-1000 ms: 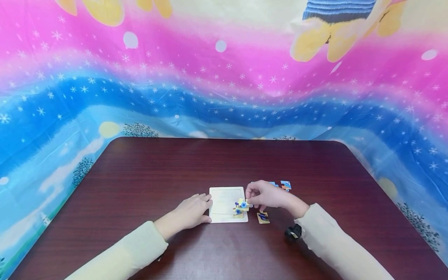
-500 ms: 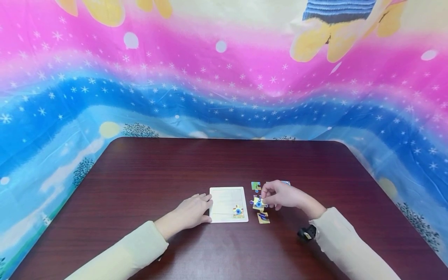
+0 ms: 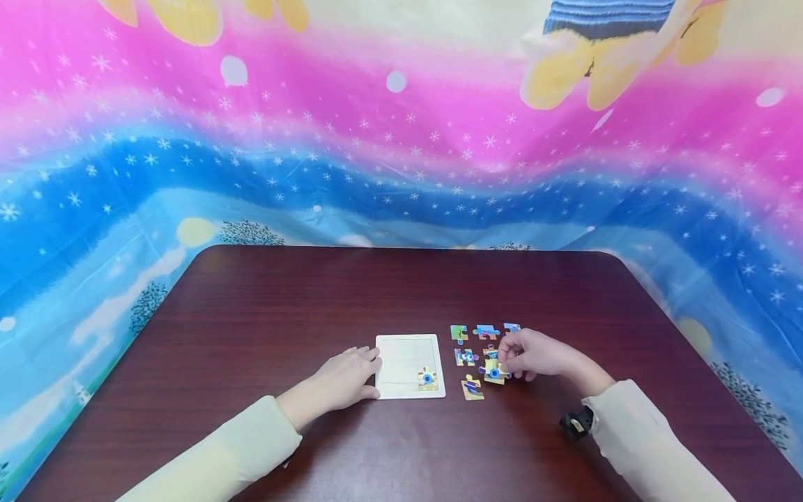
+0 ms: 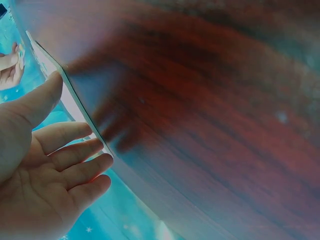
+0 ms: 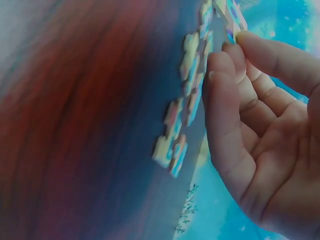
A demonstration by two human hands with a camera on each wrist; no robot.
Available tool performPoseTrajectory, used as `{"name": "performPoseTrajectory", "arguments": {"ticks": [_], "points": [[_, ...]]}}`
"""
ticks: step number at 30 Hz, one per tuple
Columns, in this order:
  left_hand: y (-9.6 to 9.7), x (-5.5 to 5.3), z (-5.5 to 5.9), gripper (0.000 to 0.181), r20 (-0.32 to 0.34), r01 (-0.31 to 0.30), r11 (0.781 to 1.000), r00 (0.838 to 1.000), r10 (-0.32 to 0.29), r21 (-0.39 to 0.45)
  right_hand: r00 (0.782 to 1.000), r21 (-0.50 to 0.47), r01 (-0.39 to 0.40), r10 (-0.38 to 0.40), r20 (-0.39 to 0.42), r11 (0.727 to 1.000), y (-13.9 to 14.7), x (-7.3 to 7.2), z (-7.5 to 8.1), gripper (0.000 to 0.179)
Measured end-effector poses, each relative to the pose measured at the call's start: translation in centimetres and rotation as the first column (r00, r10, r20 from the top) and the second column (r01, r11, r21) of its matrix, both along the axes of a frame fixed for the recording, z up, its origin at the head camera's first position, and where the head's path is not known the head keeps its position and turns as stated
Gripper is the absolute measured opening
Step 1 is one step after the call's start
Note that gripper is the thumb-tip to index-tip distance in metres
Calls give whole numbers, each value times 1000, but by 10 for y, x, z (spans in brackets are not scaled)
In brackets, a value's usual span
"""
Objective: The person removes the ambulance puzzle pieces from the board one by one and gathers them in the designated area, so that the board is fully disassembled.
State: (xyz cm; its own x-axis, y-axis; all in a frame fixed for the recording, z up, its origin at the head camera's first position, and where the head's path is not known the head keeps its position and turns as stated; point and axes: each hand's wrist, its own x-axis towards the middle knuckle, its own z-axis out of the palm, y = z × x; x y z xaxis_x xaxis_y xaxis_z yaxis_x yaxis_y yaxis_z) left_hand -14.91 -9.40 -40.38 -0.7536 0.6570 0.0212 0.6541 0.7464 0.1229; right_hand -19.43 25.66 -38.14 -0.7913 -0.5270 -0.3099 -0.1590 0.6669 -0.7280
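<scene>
A yellow puzzle piece with a blue round spot (image 3: 494, 373) is pinched between the thumb and fingers of my right hand (image 3: 539, 354), over the right-hand group of pieces. Its edge shows at the fingertips in the right wrist view (image 5: 233, 20). My left hand (image 3: 341, 380) rests at the left edge of a pale square puzzle tray (image 3: 398, 362). In the left wrist view, the straight fingers (image 4: 82, 172) touch the tray's rim. One yellow piece with a blue spot (image 3: 428, 378) lies in the tray's near right corner.
Several loose puzzle pieces lie right of the tray, among them a green one (image 3: 459, 332), a blue one (image 3: 486, 332) and a yellow one (image 3: 472, 389). The dark wooden table (image 3: 282, 300) ends at a colourful printed cloth (image 3: 401, 167).
My right hand has moved right, away from the tray, carrying the pinched puzzle piece over the loose ones. More loose pieces are now uncovered. The left hand has stayed at the tray.
</scene>
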Motion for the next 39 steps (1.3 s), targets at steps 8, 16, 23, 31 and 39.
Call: {"name": "performPoseTrajectory", "arguments": {"ticks": [8,16,23,31,39], "points": [[0,0,1,37,0,1,1000,1000,-1,-3,998,41,-61,60,24,997,7,1,-7,5],[0,-1,1,38,0,0,1000,1000,0,-7,998,64,-58,56,27,996,4,3,-10,5],[0,-1,1,38,14,-7,1000,1000,7,-6,999,80,-51,50,14,996,1,3,-11,6],[0,0,1,38,13,-11,1000,1000,11,-9,999,89,-30,31,-10,996,-3,6,-7,5],[0,0,2,38,8,-8,1000,1000,8,-5,988,13,-97,98,-119,995,-28,8,0,10]]}}
